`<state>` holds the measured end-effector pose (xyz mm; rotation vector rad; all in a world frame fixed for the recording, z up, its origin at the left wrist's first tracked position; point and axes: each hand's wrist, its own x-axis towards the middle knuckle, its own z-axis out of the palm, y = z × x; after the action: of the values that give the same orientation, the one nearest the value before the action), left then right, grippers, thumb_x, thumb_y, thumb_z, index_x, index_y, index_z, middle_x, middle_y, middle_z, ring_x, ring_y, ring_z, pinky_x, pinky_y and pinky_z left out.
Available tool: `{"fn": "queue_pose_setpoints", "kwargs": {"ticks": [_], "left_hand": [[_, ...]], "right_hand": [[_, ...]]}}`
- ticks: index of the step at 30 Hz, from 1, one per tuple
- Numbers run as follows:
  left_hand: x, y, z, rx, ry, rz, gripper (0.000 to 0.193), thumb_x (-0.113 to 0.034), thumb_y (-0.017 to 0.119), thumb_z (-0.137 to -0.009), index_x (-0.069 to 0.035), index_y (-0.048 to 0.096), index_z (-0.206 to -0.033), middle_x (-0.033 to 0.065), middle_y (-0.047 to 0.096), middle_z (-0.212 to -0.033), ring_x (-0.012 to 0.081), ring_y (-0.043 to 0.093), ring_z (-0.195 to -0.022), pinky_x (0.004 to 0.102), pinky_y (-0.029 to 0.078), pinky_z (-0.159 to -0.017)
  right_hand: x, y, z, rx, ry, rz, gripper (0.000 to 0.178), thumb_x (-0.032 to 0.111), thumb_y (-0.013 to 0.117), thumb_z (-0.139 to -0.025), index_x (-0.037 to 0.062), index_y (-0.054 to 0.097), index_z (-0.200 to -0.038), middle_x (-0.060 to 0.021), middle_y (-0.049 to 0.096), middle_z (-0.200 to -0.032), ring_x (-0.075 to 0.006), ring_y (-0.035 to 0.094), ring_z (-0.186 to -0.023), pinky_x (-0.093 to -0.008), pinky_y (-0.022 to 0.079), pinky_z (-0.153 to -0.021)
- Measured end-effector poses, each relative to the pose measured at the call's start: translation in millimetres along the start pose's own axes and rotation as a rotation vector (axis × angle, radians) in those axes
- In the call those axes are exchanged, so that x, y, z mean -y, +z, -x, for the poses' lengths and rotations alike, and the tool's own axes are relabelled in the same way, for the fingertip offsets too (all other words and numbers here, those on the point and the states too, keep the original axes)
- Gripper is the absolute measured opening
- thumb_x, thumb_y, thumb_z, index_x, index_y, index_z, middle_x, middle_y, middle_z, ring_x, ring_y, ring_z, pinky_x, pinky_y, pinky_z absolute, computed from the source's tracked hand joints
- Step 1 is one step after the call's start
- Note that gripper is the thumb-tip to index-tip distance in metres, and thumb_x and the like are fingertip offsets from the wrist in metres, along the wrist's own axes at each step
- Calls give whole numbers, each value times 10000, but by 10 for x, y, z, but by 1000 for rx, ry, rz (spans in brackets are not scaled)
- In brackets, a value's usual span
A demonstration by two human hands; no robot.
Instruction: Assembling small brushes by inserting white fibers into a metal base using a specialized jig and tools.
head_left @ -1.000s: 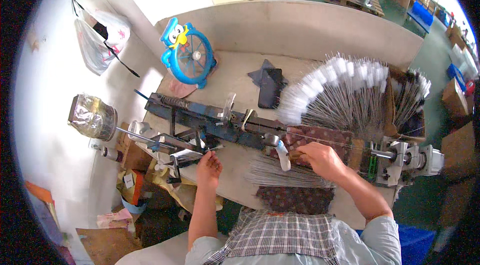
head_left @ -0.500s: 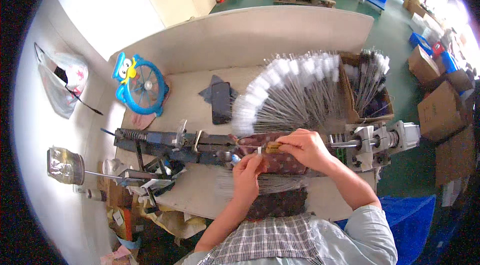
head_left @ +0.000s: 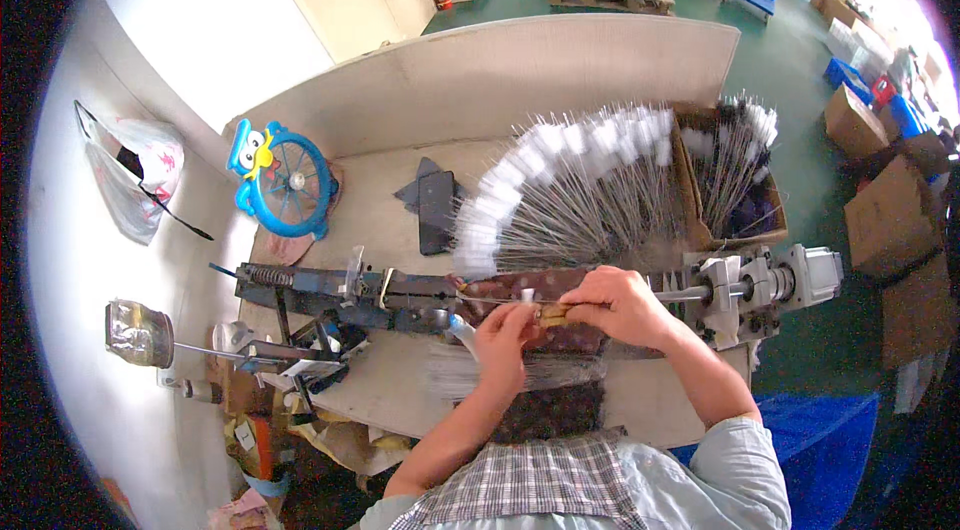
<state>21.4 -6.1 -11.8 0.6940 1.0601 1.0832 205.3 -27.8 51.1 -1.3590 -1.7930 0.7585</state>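
Note:
My left hand (head_left: 503,342) is closed in a pinch over the dark red patterned cloth (head_left: 580,338). A small white piece (head_left: 527,297) shows at its fingertips, and a pale, bluish-white tip (head_left: 461,327) sticks out on its left side. Beside it, the fingers of my right hand (head_left: 620,308) are closed on a small yellowish-brown block (head_left: 552,315). The two hands nearly meet. Behind them, several thin wire brushes with white heads (head_left: 570,165) lie fanned out. More thin wires (head_left: 570,368) lie on the near side of the cloth.
A long dark clamp-like fixture (head_left: 410,300) runs leftward from the cloth. At right stands a metal shaft mount with a motor (head_left: 765,280). A carton of brushes (head_left: 735,180), a phone (head_left: 436,215) and a blue toy-shaped fan (head_left: 288,180) sit on the table.
My left hand has turned slightly, and more of the bluish-white tip shows beside it. My right hand stays close by with the block. The whole view has shifted a little.

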Motion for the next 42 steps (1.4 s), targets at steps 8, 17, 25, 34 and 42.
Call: {"fn": "queue_pose_setpoints", "kwargs": {"ticks": [8,17,25,34,42], "left_hand": [[-321,-158,53,-65,-97,264,106,-142,583,-856,-36,585,-861,31,578,-694,98,526,-589,235,413,-527],[-297,-320,39,61,-66,205,209,-238,561,-889,-32,562,-849,54,570,-674,146,543,-556,273,445,-513],[-371,-238,26,48,-129,279,400,-386,375,-955,-26,533,-1030,84,613,-881,167,589,-817,311,446,-772],[-371,-133,53,-67,-113,487,175,-264,471,-928,-102,510,-873,10,557,-823,121,560,-789,287,461,-756],[-175,-232,-18,-44,9,422,44,-67,538,-863,-66,510,-898,42,578,-932,124,579,-822,264,462,-721]], "right_hand": [[199,448,-465,-224,-253,459,123,196,640,-740,102,658,-818,-40,580,-730,-234,565,-753,-359,458,-678],[268,610,-578,27,-91,277,213,252,599,-779,65,672,-851,-100,628,-783,-287,605,-778,-379,482,-698],[207,667,-557,-14,-68,219,229,241,614,-780,62,675,-910,-102,632,-824,-284,598,-811,-360,480,-719],[283,847,-446,-279,-197,478,314,240,691,-660,103,661,-940,-18,630,-887,-205,566,-894,-344,430,-761],[219,761,-393,-271,-383,459,237,208,691,-670,148,673,-898,16,619,-885,-195,556,-891,-338,425,-757]]}}
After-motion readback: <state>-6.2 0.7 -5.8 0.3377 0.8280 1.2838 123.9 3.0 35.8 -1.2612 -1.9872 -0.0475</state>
